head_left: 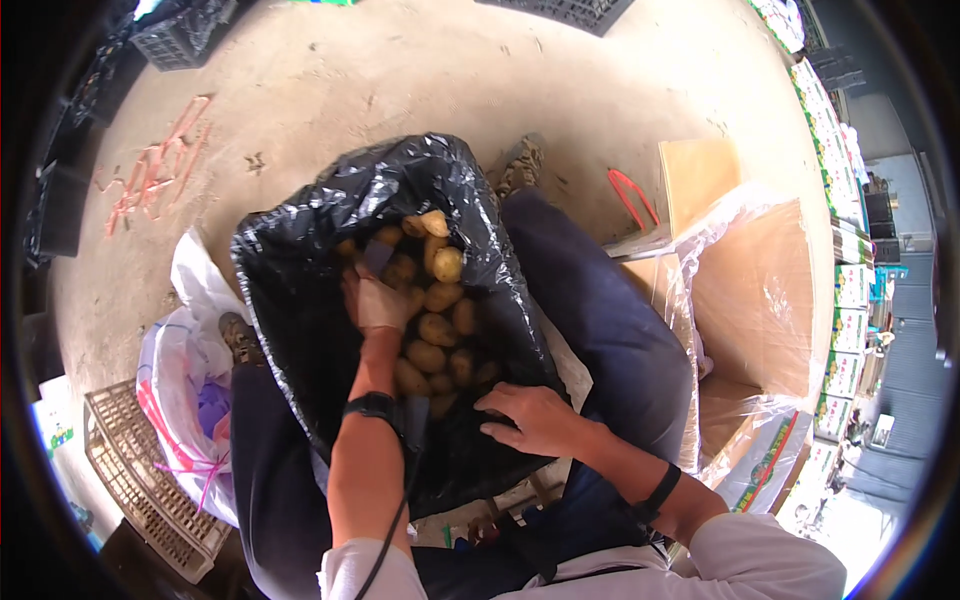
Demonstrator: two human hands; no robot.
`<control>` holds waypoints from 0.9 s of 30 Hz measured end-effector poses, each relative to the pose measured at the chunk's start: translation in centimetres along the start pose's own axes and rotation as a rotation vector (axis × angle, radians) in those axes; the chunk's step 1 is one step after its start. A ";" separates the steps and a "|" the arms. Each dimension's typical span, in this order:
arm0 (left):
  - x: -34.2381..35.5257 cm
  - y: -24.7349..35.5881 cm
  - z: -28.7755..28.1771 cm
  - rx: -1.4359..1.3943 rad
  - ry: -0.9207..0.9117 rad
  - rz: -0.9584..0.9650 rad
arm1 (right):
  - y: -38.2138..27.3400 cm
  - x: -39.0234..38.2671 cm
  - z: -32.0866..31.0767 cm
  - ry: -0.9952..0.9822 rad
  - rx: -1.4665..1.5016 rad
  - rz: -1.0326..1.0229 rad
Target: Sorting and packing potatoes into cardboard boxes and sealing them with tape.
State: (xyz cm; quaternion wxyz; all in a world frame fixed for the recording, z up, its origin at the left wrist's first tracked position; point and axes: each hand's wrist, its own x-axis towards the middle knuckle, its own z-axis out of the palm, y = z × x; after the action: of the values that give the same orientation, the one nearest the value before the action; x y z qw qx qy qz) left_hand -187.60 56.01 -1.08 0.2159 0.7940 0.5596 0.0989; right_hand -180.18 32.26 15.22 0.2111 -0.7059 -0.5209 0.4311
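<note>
Between my knees stands a container lined with a black plastic bag (400, 180), its wrinkled rim folded outward. Brown potatoes (437, 328) lie in a heap inside; one near the far end shows a paler yellow surface. My left hand (378, 302) reaches down into the liner, beside the potatoes at their left. Its fingers are partly in shadow, so whether they hold a potato does not show. A small dark rectangular patch (377, 256) lies by those fingers. Over the near right part of the liner, my right hand (535, 418) is open, thumb and fingers apart, with nothing in it.
An open cardboard box (755, 300) with clear plastic lining stands at my right, near a red handle-like loop (633, 198). On my left are a white plastic sack (185, 350) and a tan crate (150, 470). Pink strapping (160, 165) lies on the floor; dark crates (180, 40) stand beyond.
</note>
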 end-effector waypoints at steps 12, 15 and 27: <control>2.6 -11.6 8.0 -0.871 -0.138 -0.079 | -0.9 1.4 1.0 -0.104 0.135 0.051; 1.3 0.7 7.5 0.021 -0.291 0.134 | 2.8 -0.2 -0.6 -0.018 0.126 0.176; -9.5 3.6 -13.6 -1.387 -0.701 -0.165 | -2.3 1.7 -2.0 0.285 1.209 0.339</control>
State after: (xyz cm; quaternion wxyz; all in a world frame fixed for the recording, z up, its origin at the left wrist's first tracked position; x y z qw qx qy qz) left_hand -193.34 49.30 13.39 0.8337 0.4183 0.3265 0.1532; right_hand -179.61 34.97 17.35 0.5677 -0.5854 -0.0340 0.5779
